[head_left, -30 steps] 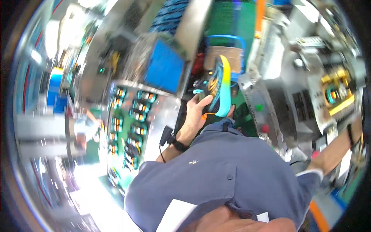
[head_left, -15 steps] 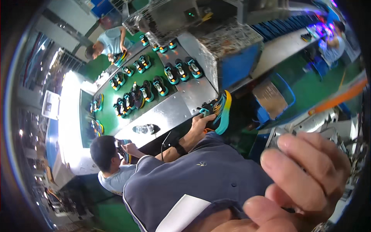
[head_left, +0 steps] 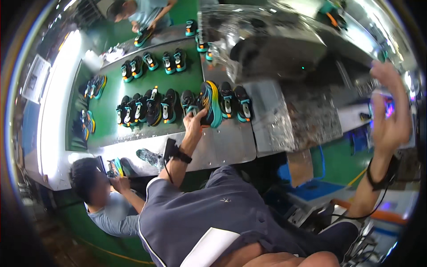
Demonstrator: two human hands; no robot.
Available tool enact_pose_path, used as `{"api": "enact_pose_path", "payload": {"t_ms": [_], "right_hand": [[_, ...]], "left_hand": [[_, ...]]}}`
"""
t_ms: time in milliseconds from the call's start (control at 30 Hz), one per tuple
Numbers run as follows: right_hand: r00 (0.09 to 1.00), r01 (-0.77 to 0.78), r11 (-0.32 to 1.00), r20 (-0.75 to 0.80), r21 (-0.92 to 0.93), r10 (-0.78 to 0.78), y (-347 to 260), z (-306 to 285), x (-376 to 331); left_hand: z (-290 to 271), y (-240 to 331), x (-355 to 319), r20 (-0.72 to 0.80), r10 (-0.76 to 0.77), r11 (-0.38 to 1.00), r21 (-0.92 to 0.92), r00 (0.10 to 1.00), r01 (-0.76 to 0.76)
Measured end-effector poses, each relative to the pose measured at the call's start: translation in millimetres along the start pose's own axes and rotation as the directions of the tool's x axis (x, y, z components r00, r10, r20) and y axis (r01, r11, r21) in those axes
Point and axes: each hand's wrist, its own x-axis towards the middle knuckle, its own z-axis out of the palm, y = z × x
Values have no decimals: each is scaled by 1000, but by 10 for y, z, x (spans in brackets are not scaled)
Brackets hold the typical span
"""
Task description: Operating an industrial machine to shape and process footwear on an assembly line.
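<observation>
My left hand (head_left: 194,123) is closed on a black sneaker (head_left: 208,99) with a sole of yellow, orange and teal. The sneaker is tilted on its side just above the metal edge of the green-topped table, its sole turned to the right. Close on either side of it stand other black sneakers (head_left: 226,100) in a row. Off to the right, my right hand (head_left: 388,111) is raised with its fingers stretched out and apart, holding nothing. It is somewhat blurred. Each of my wrists has a black strap with a cable.
Several more sneakers (head_left: 169,106) stand on the green worktop (head_left: 106,107). A plastic-wrapped machine (head_left: 284,53) is at the far right. One co-worker (head_left: 106,200) sits at my left with a shoe; another (head_left: 149,13) handles a shoe across the table. A blue chair (head_left: 307,173) stands right.
My left hand has brought the sneaker from beside my body forward to the table row. My right hand has moved away from close in front, up and outward to the right. The view has shifted.
</observation>
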Motion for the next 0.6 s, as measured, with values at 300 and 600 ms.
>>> {"api": "enact_pose_path", "payload": {"t_ms": [300,600], "right_hand": [[626,-603,552,87,-577,775,4729,842,522],[531,-675,646,373,-356,761,5363,1718,982]], "left_hand": [[-17,237,2996,-137,54,982,189,989,-28],[-78,127,4826,161,319,479,823,934,-306]]}}
